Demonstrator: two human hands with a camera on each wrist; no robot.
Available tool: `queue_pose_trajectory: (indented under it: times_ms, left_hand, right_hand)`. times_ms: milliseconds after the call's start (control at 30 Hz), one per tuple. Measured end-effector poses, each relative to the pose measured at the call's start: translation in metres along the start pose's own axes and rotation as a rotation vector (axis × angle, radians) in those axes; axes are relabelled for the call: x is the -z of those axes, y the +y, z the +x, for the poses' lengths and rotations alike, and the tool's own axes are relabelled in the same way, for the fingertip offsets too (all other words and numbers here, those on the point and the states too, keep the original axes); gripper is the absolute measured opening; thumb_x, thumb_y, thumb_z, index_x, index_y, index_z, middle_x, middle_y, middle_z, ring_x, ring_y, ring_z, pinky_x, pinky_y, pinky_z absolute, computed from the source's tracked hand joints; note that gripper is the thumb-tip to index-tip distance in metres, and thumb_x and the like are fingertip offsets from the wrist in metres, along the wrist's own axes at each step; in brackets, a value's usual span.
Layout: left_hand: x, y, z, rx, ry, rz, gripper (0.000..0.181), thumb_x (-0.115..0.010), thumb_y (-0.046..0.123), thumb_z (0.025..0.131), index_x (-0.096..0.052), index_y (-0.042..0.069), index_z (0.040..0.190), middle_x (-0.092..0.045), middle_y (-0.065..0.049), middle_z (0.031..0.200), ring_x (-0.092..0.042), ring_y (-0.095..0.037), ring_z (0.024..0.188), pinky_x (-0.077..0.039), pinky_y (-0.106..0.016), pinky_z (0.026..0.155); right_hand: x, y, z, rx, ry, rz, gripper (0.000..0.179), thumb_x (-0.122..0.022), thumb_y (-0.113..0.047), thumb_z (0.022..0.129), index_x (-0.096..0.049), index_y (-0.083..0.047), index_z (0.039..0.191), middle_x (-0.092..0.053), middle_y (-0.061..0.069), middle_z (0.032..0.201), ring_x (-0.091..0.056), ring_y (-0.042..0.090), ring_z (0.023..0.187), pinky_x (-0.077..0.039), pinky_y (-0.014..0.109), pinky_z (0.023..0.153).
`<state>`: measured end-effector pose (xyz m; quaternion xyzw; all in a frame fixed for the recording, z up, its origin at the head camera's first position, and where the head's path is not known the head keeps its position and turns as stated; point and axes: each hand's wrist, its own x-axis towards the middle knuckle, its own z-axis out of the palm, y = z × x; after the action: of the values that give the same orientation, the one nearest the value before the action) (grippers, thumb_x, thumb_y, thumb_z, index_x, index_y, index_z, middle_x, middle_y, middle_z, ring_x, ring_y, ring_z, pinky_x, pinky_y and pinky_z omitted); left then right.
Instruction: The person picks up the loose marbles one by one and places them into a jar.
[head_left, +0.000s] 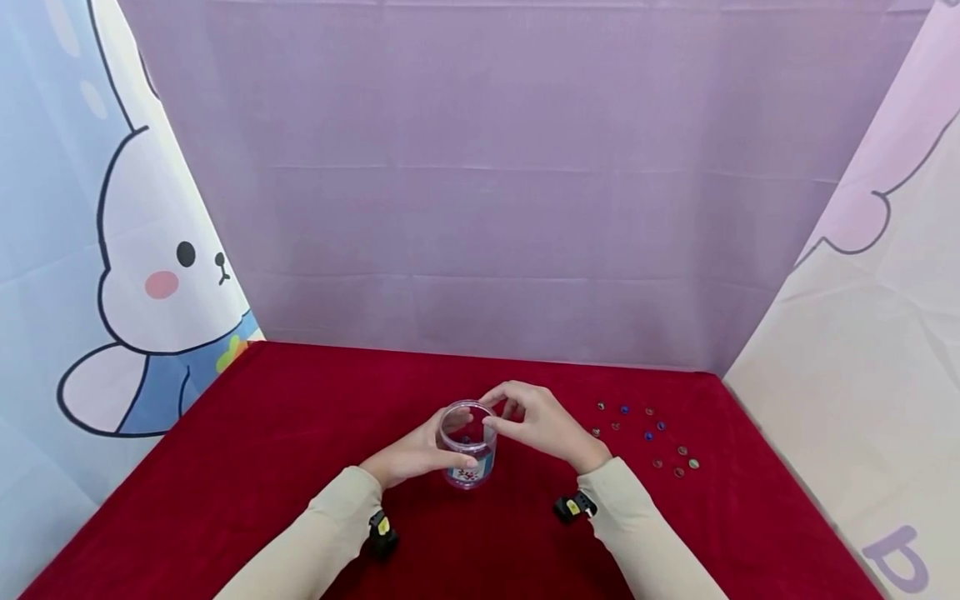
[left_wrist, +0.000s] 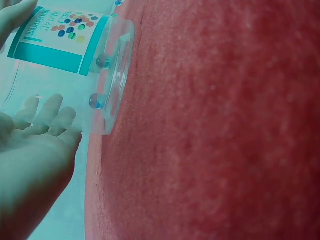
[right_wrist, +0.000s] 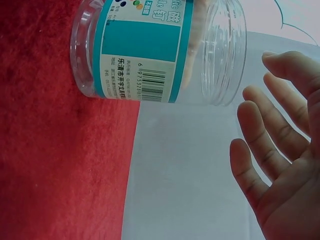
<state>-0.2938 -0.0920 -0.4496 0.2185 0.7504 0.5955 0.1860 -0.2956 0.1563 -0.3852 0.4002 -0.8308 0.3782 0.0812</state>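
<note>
A clear plastic jar (head_left: 480, 477) with a teal and white label stands on the red cloth, its open mouth upward. My left hand (head_left: 414, 452) grips it, thumb across the front and fingers behind. At the jar's bottom, the left wrist view shows marbles (left_wrist: 97, 101) through the clear wall. My right hand (head_left: 542, 422) is at the right side of the jar's rim, thumb and fingertips apart. In the right wrist view its fingers (right_wrist: 252, 120) are loosely bent beside the jar mouth, with nothing seen between them.
Several small glass marbles (head_left: 648, 436), some blue and some brownish or green, lie scattered on the red cloth (head_left: 315, 400) to the right of my right hand. A purple curtain (head_left: 480, 183) hangs behind the table, with printed curtains at both sides.
</note>
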Motion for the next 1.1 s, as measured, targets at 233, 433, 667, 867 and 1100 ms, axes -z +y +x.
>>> queue_pose_trajectory:
  times_ms: [233, 433, 667, 867, 1100]
  left_hand:
    - [0.000, 0.002, -0.001, -0.004, 0.005, 0.002, 0.087, -0.081, 0.028, 0.086, -0.029, 0.012, 0.153, -0.037, -0.009, 0.154, -0.037, -0.033, 0.138, -0.039, -0.055, 0.107]
    - [0.000, 0.003, -0.002, -0.015, 0.001, -0.006, 0.089, -0.082, 0.028, 0.085, -0.028, 0.009, 0.154, -0.037, -0.010, 0.155, -0.037, -0.034, 0.138, -0.038, -0.055, 0.108]
    - [0.000, 0.005, -0.003, -0.027, 0.003, 0.001, 0.089, -0.081, 0.027, 0.086, -0.028, 0.006, 0.154, -0.038, -0.012, 0.154, -0.039, -0.034, 0.137, -0.038, -0.053, 0.109]
    - [0.001, 0.006, -0.002, -0.029, 0.009, 0.005, 0.089, -0.081, 0.028, 0.086, -0.028, 0.007, 0.154, -0.038, -0.011, 0.155, -0.039, -0.033, 0.137, -0.039, -0.054, 0.108]
    - [0.003, 0.007, -0.002, -0.033, 0.003, 0.002, 0.087, -0.082, 0.027, 0.085, -0.030, 0.010, 0.153, -0.039, -0.010, 0.154, -0.039, -0.033, 0.137, -0.042, -0.052, 0.106]
  right_hand:
    - [0.006, -0.002, -0.004, -0.041, -0.008, -0.021, 0.030, -0.079, -0.011, 0.087, -0.070, -0.014, 0.115, -0.068, -0.003, 0.106, -0.061, 0.013, 0.079, -0.057, 0.035, 0.070]
    - [0.014, -0.005, -0.008, -0.037, -0.028, -0.041, 0.029, -0.079, -0.015, 0.089, -0.070, -0.013, 0.116, -0.069, 0.000, 0.108, -0.062, 0.013, 0.081, -0.057, 0.035, 0.071]
    - [0.026, -0.006, -0.014, -0.069, -0.038, -0.055, 0.026, -0.077, -0.025, 0.091, -0.069, -0.020, 0.115, -0.067, -0.010, 0.107, -0.062, 0.009, 0.084, -0.057, 0.038, 0.075]
    - [0.035, -0.002, -0.022, -0.097, -0.045, -0.082, 0.024, -0.077, -0.027, 0.091, -0.069, -0.023, 0.114, -0.067, -0.013, 0.107, -0.062, 0.008, 0.085, -0.057, 0.037, 0.075]
    - [0.046, 0.005, -0.034, -0.114, -0.048, -0.108, 0.023, -0.076, -0.028, 0.092, -0.069, -0.023, 0.113, -0.067, -0.011, 0.107, -0.061, 0.008, 0.085, -0.056, 0.030, 0.075]
